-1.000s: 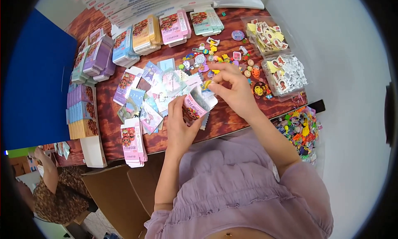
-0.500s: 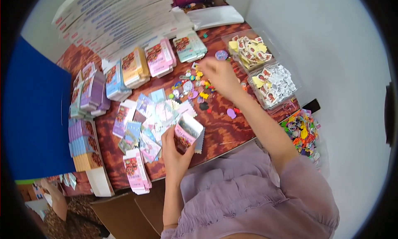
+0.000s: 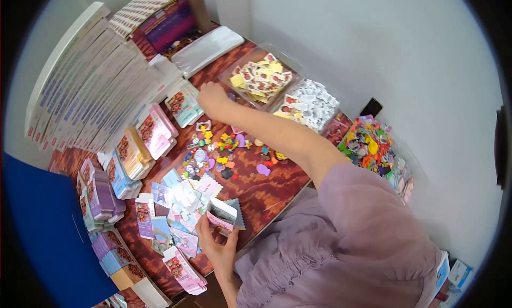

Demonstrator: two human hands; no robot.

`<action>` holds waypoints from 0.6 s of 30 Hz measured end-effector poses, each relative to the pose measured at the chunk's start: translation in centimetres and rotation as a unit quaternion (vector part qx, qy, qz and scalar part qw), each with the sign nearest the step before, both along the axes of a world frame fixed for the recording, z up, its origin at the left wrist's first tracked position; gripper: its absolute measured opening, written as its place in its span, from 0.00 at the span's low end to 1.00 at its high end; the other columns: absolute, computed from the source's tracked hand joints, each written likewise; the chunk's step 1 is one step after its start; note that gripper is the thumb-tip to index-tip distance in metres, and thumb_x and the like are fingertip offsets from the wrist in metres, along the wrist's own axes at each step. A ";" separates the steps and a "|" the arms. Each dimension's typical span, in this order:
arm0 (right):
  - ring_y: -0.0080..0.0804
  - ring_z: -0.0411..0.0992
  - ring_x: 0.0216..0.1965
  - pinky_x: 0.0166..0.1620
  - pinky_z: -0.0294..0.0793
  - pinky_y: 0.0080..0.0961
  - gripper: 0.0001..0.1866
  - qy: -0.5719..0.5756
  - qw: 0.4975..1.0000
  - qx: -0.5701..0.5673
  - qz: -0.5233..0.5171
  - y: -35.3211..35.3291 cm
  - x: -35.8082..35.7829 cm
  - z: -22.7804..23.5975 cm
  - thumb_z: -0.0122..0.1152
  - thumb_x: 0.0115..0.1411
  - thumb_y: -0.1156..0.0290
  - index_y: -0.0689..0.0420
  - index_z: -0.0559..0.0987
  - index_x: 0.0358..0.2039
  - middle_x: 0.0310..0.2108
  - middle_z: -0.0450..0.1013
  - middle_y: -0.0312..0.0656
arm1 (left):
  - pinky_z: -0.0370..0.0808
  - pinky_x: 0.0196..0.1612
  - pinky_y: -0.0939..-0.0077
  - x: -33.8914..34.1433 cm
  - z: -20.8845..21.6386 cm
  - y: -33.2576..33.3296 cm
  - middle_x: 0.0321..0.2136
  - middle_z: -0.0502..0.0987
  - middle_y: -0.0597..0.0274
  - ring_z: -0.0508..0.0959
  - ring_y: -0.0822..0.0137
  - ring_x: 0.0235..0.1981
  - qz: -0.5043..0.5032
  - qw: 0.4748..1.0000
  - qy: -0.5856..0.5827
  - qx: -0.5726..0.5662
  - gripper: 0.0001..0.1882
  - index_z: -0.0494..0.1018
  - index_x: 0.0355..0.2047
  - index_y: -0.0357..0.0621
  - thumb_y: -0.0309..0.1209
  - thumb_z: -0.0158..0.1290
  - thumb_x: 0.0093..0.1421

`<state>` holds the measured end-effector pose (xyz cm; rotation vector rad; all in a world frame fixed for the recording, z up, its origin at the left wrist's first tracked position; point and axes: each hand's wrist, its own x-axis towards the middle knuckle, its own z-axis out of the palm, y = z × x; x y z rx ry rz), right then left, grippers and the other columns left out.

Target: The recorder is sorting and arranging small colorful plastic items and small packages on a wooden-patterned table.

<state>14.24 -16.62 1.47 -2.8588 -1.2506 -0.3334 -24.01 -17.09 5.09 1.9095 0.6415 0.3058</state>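
My left hand (image 3: pixel 216 249) is wrapped round a small pink carton (image 3: pixel 222 214); its open end faces up and something greyish shows inside. A spread of pastel cards and sachets (image 3: pixel 184 212) lies beside it. My right hand (image 3: pixel 213 101) is stretched far out, beside a stack of mint-green cartons (image 3: pixel 185 106). Its fingers are curled together, and whatever they may hold is hidden. Small colourful charms (image 3: pixel 213 153) are scattered on the table under and before my right forearm.
Clear trays of yellow paper pieces (image 3: pixel 261 78) and white packets (image 3: pixel 314 102) stand beyond my right arm. Stacks of pink (image 3: pixel 156 131), orange (image 3: pixel 133 153) and purple cartons (image 3: pixel 98 193) line the left side. Tall white boxes (image 3: pixel 90 84) rise behind. A bag of bright trinkets (image 3: pixel 368 145) is at right.
The view has turned, so the table appears shifted. My right hand has moved from over the charms to beside the mint-green stack. My left hand still holds the pink carton.
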 end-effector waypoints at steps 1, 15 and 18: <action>0.43 0.75 0.41 0.41 0.77 0.36 0.09 0.021 1.000 0.006 -0.005 -0.7 -1.2 0.0 0.62 0.50 0.72 0.61 0.84 0.32 0.37 0.75 0.49 | 0.77 0.45 0.71 0.0 0.0 0.0 0.52 0.63 0.61 0.69 0.65 0.49 -0.008 1.000 0.000 -0.002 0.41 0.63 0.61 0.37 0.17 0.64 0.45; 0.47 0.71 0.48 0.48 0.73 0.43 0.09 0.081 0.968 0.171 -0.167 -23.8 -7.6 7.5 0.60 0.51 0.76 0.57 0.80 0.34 0.38 0.74 0.47 | 0.71 0.55 0.67 -2.7 1.1 -3.3 0.53 0.65 0.55 0.69 0.60 0.55 -0.033 0.998 -0.021 0.051 0.41 0.64 0.60 0.37 0.23 0.67 0.45; 0.49 0.72 0.46 0.48 0.73 0.43 0.08 0.120 0.975 0.137 -0.128 -26.2 -5.8 3.7 0.60 0.53 0.72 0.57 0.81 0.34 0.38 0.75 0.48 | 0.70 0.53 0.64 -2.5 1.1 -4.3 0.51 0.69 0.51 0.71 0.55 0.53 -0.036 0.996 -0.029 0.074 0.41 0.66 0.59 0.37 0.25 0.69 0.42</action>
